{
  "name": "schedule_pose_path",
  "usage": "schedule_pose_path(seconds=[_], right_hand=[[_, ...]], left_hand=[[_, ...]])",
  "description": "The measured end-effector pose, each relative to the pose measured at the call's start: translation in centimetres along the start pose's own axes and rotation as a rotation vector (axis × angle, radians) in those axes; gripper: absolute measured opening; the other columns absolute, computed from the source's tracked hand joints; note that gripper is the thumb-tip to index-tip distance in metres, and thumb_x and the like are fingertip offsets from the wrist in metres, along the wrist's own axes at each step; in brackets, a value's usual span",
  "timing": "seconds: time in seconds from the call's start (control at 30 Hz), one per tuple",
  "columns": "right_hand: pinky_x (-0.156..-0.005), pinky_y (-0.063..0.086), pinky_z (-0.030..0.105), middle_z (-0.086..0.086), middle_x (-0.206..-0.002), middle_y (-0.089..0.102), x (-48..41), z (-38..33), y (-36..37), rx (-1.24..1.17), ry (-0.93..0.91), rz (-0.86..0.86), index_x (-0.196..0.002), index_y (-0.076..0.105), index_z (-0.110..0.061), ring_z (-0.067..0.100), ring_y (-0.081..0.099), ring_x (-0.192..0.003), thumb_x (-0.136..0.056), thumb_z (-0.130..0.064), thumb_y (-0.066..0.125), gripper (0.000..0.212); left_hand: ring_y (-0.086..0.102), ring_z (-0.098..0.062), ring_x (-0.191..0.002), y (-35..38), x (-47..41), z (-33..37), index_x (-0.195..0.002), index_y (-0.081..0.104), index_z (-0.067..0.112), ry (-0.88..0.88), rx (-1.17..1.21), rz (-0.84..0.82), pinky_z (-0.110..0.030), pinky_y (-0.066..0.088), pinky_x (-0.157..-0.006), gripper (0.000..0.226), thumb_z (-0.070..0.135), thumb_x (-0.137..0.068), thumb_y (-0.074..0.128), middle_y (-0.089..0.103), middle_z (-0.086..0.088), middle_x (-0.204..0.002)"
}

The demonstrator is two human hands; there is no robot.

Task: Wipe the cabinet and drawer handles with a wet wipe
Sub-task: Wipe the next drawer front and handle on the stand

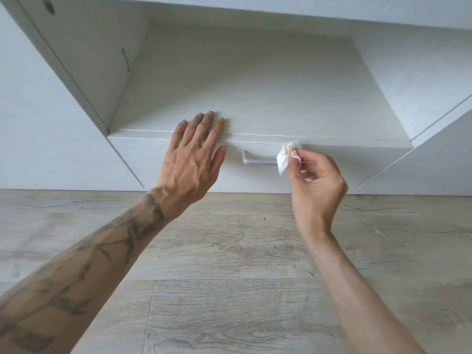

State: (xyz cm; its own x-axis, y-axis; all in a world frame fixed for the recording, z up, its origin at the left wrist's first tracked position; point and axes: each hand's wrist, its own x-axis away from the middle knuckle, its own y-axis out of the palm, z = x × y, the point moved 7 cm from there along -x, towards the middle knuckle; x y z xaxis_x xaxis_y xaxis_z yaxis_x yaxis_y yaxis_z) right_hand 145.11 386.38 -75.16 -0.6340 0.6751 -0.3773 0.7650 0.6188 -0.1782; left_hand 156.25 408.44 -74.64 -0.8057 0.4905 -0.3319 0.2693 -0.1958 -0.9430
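Observation:
A white drawer [143, 157] sits low in a white cabinet, under an open shelf. Its silver bar handle [258, 161] runs along the drawer front. My right hand [316, 185] pinches a small crumpled white wet wipe [287, 157] with orange-brown stains and presses it against the right end of the handle, hiding that end. My left hand [191, 159] lies flat, fingers spread, over the drawer's top edge just left of the handle, holding nothing.
The open shelf compartment [255, 85] lies above the drawer, with white side panels [76, 60] on both sides. Light wood-look floor [229, 277] stretches below the cabinet under my forearms.

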Motion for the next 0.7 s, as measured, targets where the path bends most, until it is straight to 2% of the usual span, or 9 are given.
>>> schedule_pose_path(seconds=[0.17,0.33,0.5,0.7], right_hand=[[-0.072,0.050,0.023,-0.006,-0.095,0.074,-0.3,-4.5,2.2,0.007,-0.065,-0.133,-0.097,0.078,-0.019,0.013,0.068,-0.082,-0.091,-0.010,0.076,0.011],[-0.075,0.043,0.017,-0.010,-0.096,0.072,0.0,-10.8,5.6,-0.066,-0.102,-0.268,-0.097,0.076,-0.021,0.007,0.065,-0.086,-0.093,-0.014,0.076,0.007],[-0.079,0.039,0.009,-0.006,-0.094,0.073,0.8,-19.3,9.4,-0.142,-0.238,-0.377,-0.097,0.076,-0.020,0.009,0.065,-0.089,-0.093,-0.015,0.078,0.006],[-0.083,0.040,0.003,-0.006,-0.095,0.075,3.3,-29.1,15.0,-0.213,-0.352,-0.441,-0.099,0.077,-0.020,0.004,0.069,-0.092,-0.094,-0.017,0.079,0.006]], left_hand=[[0.032,-0.027,-0.158,-4.2,1.7,-1.2,-0.165,0.035,0.015,-0.052,-0.014,-0.043,-0.047,0.021,-0.131,0.062,0.048,-0.114,0.026,0.035,-0.010,-0.170],[0.046,-0.031,-0.149,-11.1,4.1,-3.9,-0.159,0.047,0.014,-0.084,-0.089,-0.005,-0.049,0.034,-0.124,0.056,0.044,-0.114,0.034,0.046,-0.012,-0.163],[0.043,-0.026,-0.152,-18.6,6.2,-8.4,-0.160,0.045,0.017,-0.118,-0.167,0.043,-0.046,0.032,-0.126,0.057,0.046,-0.115,0.028,0.045,-0.009,-0.165],[0.045,-0.027,-0.150,-25.9,8.3,-16.1,-0.158,0.049,0.015,-0.159,-0.154,0.183,-0.049,0.035,-0.124,0.053,0.043,-0.114,0.038,0.047,-0.008,-0.164]])
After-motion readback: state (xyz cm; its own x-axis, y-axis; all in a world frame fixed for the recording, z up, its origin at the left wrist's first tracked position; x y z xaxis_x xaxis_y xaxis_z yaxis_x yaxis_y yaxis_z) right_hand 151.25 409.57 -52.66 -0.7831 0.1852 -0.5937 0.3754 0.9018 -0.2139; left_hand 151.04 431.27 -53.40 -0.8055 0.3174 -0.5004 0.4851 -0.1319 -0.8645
